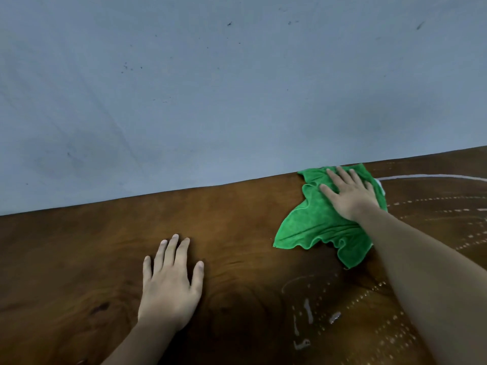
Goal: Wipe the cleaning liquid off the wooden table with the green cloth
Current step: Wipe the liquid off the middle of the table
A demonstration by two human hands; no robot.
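Head view: right hand [350,194] pressed flat, fingers spread, on green cloth [324,225] at far edge of wooden desk [105,246] — no pinch, nothing clamped. Left hand [171,283] flat, open, bracing on bare wood. Left part looks dry; cleaning liquid [369,312] streaks, droplets remain right and near — roughly midway.

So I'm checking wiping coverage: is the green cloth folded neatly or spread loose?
Spread loose and rumpled. The green cloth lies in one wrinkled, wavy-edged layer on the wooden table, the right hand flat on it.
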